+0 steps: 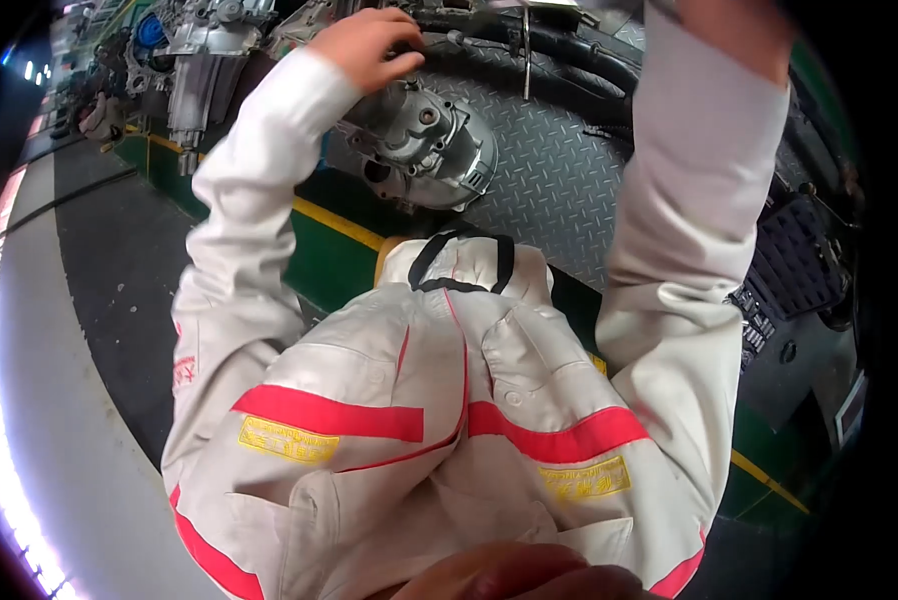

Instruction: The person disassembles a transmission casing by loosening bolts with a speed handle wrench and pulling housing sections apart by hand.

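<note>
From my head view, here we are: my left arm goes up and inward, sleeve bunched at the elbow, and my left hand (pixel 372 48) hangs palm down, half open, fingers bent and thumb standing apart from them. It's right above the near-upright grey metal casing (pixel 434 150), almost over its top end, and whether skin meets metal I can't tell. Over to the right, my right arm (pixel 704 170) runs nearly straight up the side, and my right hand (pixel 741 35) is cut off by the upper edge, so its grip I can't tell. The casing sits at the left side of a grey diamond-plate surface (pixel 554 180), with a thin metal rod (pixel 527 55) and dark hoses (pixel 599 65) beyond it. Round that, green floor, a yellow line (pixel 339 222) slanting across it! Upper left, another metal unit (pixel 204 90), with a blue part (pixel 150 32) behind; out right, a dark ribbed tray (pixel 794 255), small metal pieces (pixel 756 325) just beside it. Far left, a dark grey strip of floor (pixel 119 290), then a pale one, and glaring light along the edge.
</note>
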The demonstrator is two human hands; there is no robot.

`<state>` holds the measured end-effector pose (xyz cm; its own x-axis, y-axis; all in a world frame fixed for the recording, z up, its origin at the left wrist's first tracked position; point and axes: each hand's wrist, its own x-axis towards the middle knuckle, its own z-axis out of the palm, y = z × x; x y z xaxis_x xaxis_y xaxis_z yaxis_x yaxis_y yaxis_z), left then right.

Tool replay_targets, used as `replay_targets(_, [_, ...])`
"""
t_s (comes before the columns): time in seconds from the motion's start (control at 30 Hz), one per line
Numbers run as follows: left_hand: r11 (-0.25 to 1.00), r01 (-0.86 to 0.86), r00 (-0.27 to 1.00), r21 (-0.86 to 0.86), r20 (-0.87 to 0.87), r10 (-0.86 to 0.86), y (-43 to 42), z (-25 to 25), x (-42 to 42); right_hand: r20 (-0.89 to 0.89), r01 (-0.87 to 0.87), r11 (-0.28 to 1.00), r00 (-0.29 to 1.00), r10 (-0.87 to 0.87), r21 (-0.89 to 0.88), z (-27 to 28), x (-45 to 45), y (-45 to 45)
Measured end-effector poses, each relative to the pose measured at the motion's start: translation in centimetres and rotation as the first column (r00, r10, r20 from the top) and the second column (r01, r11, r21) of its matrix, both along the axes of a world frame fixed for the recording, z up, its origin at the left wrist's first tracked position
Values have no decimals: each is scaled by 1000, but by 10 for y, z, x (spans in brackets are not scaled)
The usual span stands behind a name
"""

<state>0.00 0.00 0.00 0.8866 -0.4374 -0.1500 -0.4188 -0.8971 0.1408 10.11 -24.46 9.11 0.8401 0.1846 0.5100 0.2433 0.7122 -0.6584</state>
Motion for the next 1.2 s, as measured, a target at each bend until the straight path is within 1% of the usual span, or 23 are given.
replay_targets(0.07, [919, 69, 994, 388, -105, -30, -14, -29, 22, -97, 78, 997, 992, -75, 21, -21, -14, -36])
replay_targets(0.13, [768, 157, 985, 621, -155, -76, -39, -37, 29, -225, 169, 986, 961, -161, 14, -48, -37, -68])
replay_targets(0.17, [763, 164, 983, 625, -164, -77, -41, -45, 32, -314, 221, 975, 926, -211, -5, -64, -54, -81])
replay_targets(0.2, [711, 166, 976, 683, -218, -19, -39, -56, 38, -451, 311, 947, 836, -313, -80, -76, -74, -93])
replay_targets(0.23, [656, 176, 963, 734, -268, 42, -37, -69, 43, -470, 298, 951, 831, -299, -78, -92, -90, -109])
replay_targets(0.33, [569, 221, 948, 792, -312, 66, -24, -88, 47, -543, 321, 942, 777, -319, -94, -135, -135, -155])
replay_targets(0.37, [548, 196, 890, 813, -382, 248, -36, -85, 53, -586, 336, 934, 736, -338, -116, -147, -150, -169])
replay_targets(0.47, [522, 229, 908, 822, -374, 191, -38, -83, 53, -691, 376, 907, 606, -395, -188, -178, -188, -205])
replay_targets(0.5, [498, 242, 874, 833, -410, 261, -49, -75, 56, -717, 382, 895, 555, -421, -229, -184, -197, -213])
replay_targets(0.53, [493, 248, 873, 834, -413, 259, -48, -77, 57, -728, 392, 887, 530, -435, -244, -189, -204, -220])
replay_targets(0.6, [543, 234, 848, 806, -443, 292, -37, -72, 63, -741, 386, 884, 506, -441, -263, -200, -218, -234])
replay_targets(0.63, [567, 190, 877, 802, -399, 269, -33, -67, 62, -743, 389, 881, 498, -448, -270, -205, -222, -240])
replay_targets(0.67, [534, 192, 908, 823, -356, 222, -42, -55, 60, -749, 394, 878, 485, -451, -274, -206, -227, -242])
replay_targets(0.73, [561, 201, 939, 803, -321, 124, -58, -27, 58, -736, 409, 867, 486, -471, -285, -208, -233, -249])
replay_targets(0.8, [689, 264, 964, 675, -202, -172, -73, -16, 45, -717, 455, 851, 498, -487, -263, -212, -240, -252])
replay_targets(0.83, [747, 244, 969, 618, -192, -158, -103, -12, 33, -719, 487, 829, 468, -513, -274, -211, -243, -251])
replay_targets(0.87, [796, 259, 961, 547, -232, -153, -130, -17, 24, -717, 517, 805, 440, -541, -290, -209, -245, -249])
replay_targets(0.93, [865, 282, 955, 416, -207, -212, -168, -60, -1, -711, 542, 785, 421, -563, -300, -206, -253, -249])
replay_targets(1.0, [825, 306, 947, 476, -245, -209, -223, -107, -23, -688, 567, 767, 427, -586, -302, -205, -261, -248])
replay_targets(1.1, [889, 343, 925, 304, -275, -263, -273, -190, -46, -666, 592, 731, 397, -632, -340, -204, -274, -249])
replay_targets(1.13, [907, 355, 919, 227, -264, -293, -287, -205, -48, -658, 596, 718, 383, -648, -360, -205, -278, -249])
replay_targets(1.17, [905, 368, 914, 214, -264, -309, -299, -215, -47, -652, 604, 705, 371, -662, -372, -206, -282, -249])
replay_targets(1.2, [935, 305, 927, 180, -283, -247, -310, -222, -45, -645, 600, 699, 364, -672, -389, -208, -285, -250])
